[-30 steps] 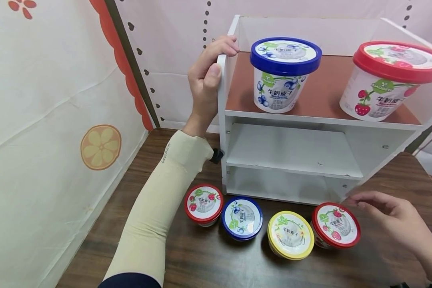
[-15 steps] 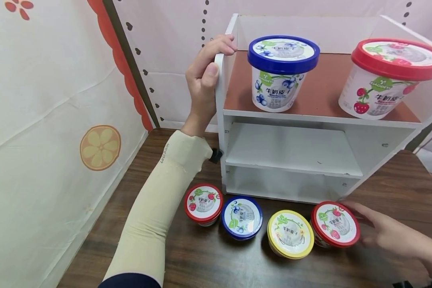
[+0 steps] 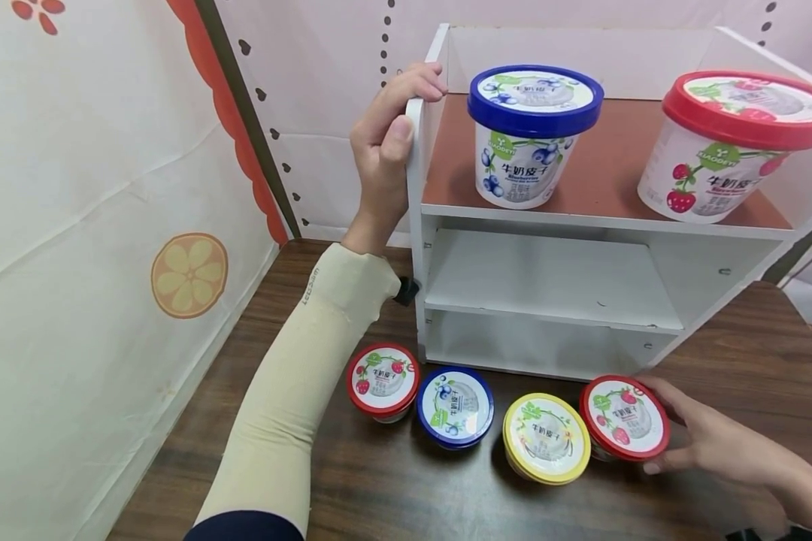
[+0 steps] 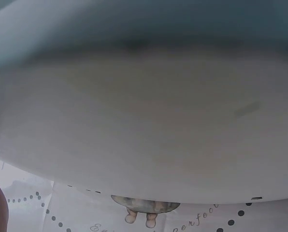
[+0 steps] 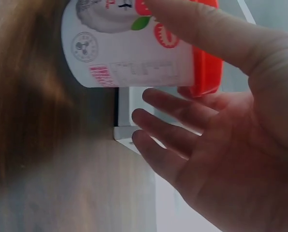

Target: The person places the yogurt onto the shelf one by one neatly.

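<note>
My left hand (image 3: 387, 150) grips the top left side panel (image 3: 416, 161) of a small white shelf unit, fingers hooked over the edge and thumb in front. In the left wrist view, a blurred white surface (image 4: 149, 125) fills most of the frame. At the unit's lower right corner, my right hand (image 3: 720, 443) holds a strawberry tub with a red lid (image 3: 625, 417) between thumb and forefinger. The right wrist view shows the thumb across the white tub wall (image 5: 134, 67) and the other fingers (image 5: 168, 133) spread apart beside it.
A yellow-lidded tub (image 3: 546, 439), a blue-lidded tub (image 3: 455, 408) and another red-lidded tub (image 3: 383, 381) stand in a row on the brown table (image 3: 392, 496). Up on the unit's top shelf are a blueberry tub (image 3: 524, 165) and a strawberry tub (image 3: 704, 176).
My right hand has moved in from the right and taken hold of the rightmost red-lidded tub, which has shifted slightly left. The left hand stays on the panel.
</note>
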`<state>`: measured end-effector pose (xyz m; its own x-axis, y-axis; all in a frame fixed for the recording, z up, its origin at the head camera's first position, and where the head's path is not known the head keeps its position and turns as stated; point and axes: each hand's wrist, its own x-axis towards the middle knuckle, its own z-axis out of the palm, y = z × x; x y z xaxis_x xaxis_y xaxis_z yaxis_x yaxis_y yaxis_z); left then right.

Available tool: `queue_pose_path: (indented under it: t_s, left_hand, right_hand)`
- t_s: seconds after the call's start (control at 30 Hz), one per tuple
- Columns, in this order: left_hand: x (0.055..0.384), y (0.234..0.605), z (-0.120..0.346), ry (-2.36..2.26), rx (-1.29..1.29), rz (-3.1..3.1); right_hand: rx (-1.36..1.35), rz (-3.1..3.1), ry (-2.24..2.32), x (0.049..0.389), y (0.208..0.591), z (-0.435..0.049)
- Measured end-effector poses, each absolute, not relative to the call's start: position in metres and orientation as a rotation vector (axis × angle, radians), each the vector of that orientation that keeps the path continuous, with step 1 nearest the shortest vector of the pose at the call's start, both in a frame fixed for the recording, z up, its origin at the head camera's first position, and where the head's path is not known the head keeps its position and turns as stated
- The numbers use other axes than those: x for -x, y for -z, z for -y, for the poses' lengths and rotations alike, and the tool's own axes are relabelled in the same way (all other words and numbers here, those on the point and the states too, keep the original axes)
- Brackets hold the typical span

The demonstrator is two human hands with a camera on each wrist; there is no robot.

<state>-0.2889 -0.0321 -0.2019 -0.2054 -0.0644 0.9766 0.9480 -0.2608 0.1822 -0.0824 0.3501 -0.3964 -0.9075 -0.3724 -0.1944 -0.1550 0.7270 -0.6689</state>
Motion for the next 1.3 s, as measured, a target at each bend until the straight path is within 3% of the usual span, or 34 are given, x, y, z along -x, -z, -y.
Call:
queue_pose_path:
  t_s: [1.3]
  left_hand:
    - [0.292,0.204,0.032,1.594,1.221,1.142]
  right_hand:
    - [0.451,-2.566,1.271,0.085,0.421,-0.339]
